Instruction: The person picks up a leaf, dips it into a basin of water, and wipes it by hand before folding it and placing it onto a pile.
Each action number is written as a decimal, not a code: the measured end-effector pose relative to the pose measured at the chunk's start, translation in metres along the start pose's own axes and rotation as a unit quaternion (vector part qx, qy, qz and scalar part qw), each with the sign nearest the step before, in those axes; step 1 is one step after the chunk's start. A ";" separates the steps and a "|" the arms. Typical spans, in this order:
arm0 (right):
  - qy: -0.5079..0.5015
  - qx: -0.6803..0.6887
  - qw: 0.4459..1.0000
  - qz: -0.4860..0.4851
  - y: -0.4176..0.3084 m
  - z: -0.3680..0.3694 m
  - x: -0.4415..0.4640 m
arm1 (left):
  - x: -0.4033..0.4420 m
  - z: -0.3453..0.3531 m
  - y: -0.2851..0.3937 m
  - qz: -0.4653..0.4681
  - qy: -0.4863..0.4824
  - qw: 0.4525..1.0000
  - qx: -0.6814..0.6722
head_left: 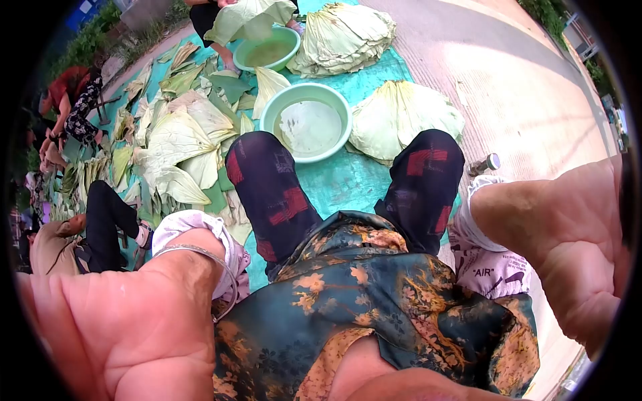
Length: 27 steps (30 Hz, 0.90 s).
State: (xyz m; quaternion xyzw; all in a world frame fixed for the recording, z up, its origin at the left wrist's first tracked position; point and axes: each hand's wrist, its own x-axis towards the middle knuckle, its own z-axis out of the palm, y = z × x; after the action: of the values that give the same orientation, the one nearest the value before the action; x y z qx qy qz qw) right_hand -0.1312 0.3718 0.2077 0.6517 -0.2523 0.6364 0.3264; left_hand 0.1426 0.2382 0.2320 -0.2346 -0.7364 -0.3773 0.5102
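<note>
Two hands loom close, the left hand point(127, 327) near left, the right hand point(578, 247) near right; with the fingers beyond view, I cannot tell how open they are or whether they grip anything. Beyond the knees, a crinkled turquoise sheet point(331, 194) bears two round, smooth basins: near basin point(314, 158), water inside; far basin point(277, 64). Right of each sits one pleated leaf stack, near stack point(404, 120) and far stack point(344, 40). Uncountable papery leaves point(184, 137) sprawl left.
</note>
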 end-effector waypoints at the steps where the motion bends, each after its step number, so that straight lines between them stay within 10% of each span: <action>1: -0.002 -0.001 1.000 -0.004 0.000 0.000 0.001 | 0.000 0.000 0.001 0.007 0.002 1.000 0.002; 27: 0.020 0.006 1.000 0.012 0.019 0.003 -0.002 | 0.012 -0.003 0.018 0.026 0.005 0.999 0.044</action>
State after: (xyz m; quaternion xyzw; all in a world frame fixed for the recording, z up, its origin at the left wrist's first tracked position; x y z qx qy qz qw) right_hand -0.1431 0.3566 0.2079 0.6376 -0.2497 0.6551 0.3193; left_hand 0.1527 0.2458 0.2495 -0.2297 -0.7433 -0.3325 0.5330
